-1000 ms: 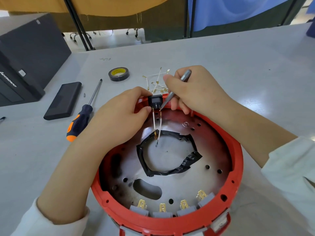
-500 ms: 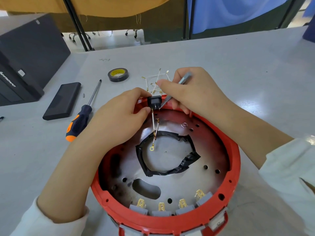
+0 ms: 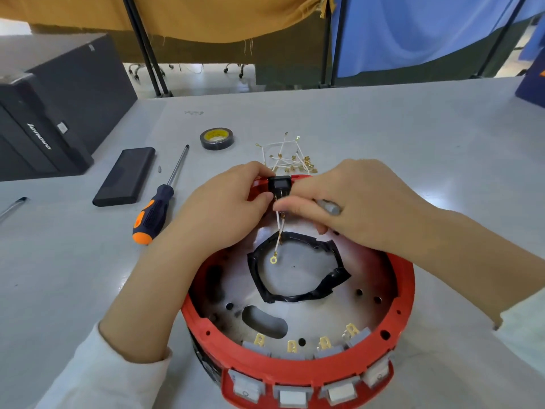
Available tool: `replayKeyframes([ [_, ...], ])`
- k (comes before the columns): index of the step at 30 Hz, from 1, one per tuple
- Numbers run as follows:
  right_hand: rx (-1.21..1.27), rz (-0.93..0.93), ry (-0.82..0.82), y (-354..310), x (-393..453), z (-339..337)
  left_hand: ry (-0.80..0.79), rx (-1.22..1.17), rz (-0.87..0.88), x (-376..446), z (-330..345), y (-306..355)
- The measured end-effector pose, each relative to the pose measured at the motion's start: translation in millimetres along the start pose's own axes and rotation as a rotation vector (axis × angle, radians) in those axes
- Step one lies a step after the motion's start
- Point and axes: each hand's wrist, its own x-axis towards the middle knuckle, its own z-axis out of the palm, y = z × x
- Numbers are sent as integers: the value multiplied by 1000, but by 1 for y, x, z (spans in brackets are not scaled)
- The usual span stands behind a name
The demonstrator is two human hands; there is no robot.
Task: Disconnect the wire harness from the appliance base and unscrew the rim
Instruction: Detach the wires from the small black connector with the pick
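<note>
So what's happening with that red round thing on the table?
A person is taking apart a red appliance base. Their left hand holds a small black switch at the far rim, while the right hand, with a grey tool tucked in it, pinches the thin white wires hanging from that switch. More loose wires lie on the table beyond, and an orange-handled screwdriver sits unused to the left.

The right hand (image 3: pixel 351 208) hides most of the grey tool (image 3: pixel 328 207).
</note>
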Motion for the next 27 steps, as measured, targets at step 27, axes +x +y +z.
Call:
replayKeyframes([
  [27,-277,-190,-77,-7,-2,24,1,4,22,1,1,-2],
])
